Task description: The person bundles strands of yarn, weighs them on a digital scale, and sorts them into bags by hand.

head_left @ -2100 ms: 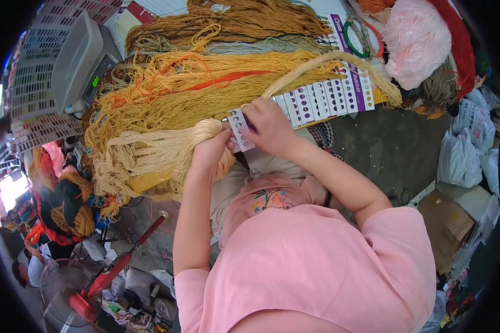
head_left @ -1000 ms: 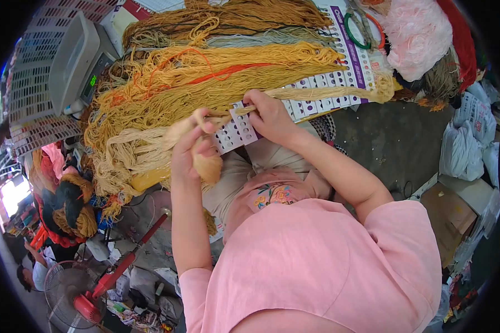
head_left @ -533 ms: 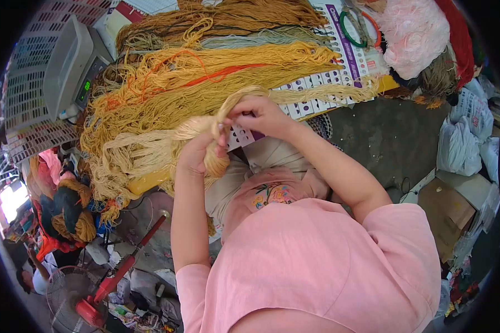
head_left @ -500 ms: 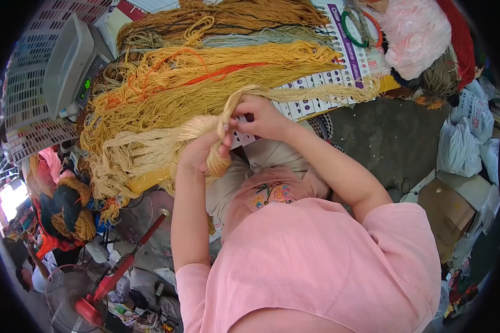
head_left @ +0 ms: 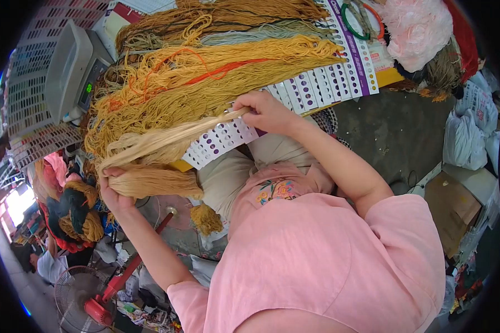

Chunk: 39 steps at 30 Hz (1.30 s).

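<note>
A skein of pale cream yarn [head_left: 160, 183] is stretched between my two hands over the near edge of the table. My left hand [head_left: 116, 191] is closed around its looped end at the left, with a thick bundle hanging toward my lap. The other end is pinched in my right hand [head_left: 268, 114], and the strands run taut and nearly straight between them. Behind the skein lie mustard yarn [head_left: 172, 99], golden yellow yarn [head_left: 255, 53] and brown yarn [head_left: 228, 19]. White cards with rows of dark holes [head_left: 308, 91] show beneath my right hand.
A scale [head_left: 69, 69] with a green display stands at the left beside a plastic basket [head_left: 30, 83]. Scissors [head_left: 366, 25] and fluffy pink yarn [head_left: 416, 33] lie at the far right. A red fan [head_left: 97, 311], plastic bags [head_left: 464, 139] and a cardboard box [head_left: 450, 205] surround me.
My left hand has moved left and down, and my right hand slightly right. The cream yarn, twisted together between close hands before, is now drawn out straight; its tail has left the cards at right.
</note>
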{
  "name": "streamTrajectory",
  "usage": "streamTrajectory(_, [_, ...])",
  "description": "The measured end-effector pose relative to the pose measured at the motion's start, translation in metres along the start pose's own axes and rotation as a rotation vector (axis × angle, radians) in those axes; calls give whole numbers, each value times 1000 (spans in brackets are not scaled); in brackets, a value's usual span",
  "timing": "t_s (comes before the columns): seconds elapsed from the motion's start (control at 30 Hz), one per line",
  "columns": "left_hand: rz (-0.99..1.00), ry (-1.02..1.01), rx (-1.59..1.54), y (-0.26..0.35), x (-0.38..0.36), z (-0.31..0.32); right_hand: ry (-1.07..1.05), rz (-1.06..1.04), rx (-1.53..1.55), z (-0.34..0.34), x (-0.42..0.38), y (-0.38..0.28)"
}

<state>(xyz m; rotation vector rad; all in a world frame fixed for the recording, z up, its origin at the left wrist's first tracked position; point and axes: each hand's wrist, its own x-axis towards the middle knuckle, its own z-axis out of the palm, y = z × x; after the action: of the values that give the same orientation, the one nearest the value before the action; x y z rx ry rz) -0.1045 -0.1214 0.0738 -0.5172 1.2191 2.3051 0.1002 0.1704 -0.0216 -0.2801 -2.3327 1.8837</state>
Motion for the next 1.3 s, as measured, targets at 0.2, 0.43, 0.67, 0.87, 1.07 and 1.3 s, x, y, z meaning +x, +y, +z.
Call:
streamTrajectory(0.2, [424, -46, 928, -94, -46, 69, 77, -206, -9, 5, 4, 7])
streamTrajectory(0.43, [-155, -465, 1160, -197, -16, 69, 88, 103, 468, -3, 0, 3])
streamTrajectory(0.67, [-258, -206, 977, -131, -13, 64, 205, -73, -213, 11, 0, 2])
streamTrajectory(0.87, [-167, -2, 748, 10, -40, 19, 292, -45, -477, 25, -1, 0])
streamTrajectory(1.07, [328, -54, 369, 71, -41, 5, 295, -206, -455, 19, -2, 6])
streamTrajectory(1.3, [-162, -475, -136, -54, -110, 24, 168, -8, 19, 43, -4, -46])
